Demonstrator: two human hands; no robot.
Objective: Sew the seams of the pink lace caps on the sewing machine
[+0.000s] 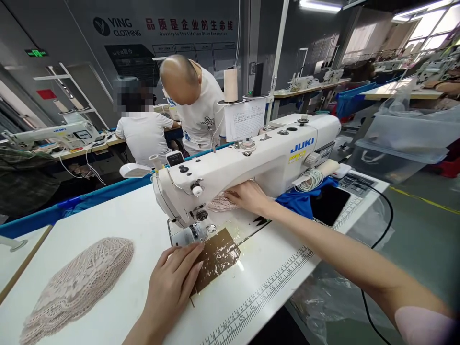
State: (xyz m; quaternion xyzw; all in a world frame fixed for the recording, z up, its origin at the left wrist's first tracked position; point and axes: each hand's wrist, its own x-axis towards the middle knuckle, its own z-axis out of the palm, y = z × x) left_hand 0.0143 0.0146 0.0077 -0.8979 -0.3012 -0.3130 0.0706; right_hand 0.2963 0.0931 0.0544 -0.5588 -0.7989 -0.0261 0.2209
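A white sewing machine (251,153) stands on a white table (143,215). My right hand (249,195) reaches under its arm and rests on pink lace fabric (220,203), its fingertips partly hidden among the lace. Near the needle area, my left hand (178,278) lies with fingers extended on the left edge of a brown plate (219,258) covered with shiny clear tape. Nothing shows in the left hand. A stack of pale pink lace pieces (79,282) lies at the table's left.
Dark scissors (261,220), blue cloth (297,203) and a black phone (329,204) lie right of my right hand. Clear plastic boxes (398,143) stand at the right. Two people in white shirts are beyond the machine, one seated (143,134), one leaning (201,110).
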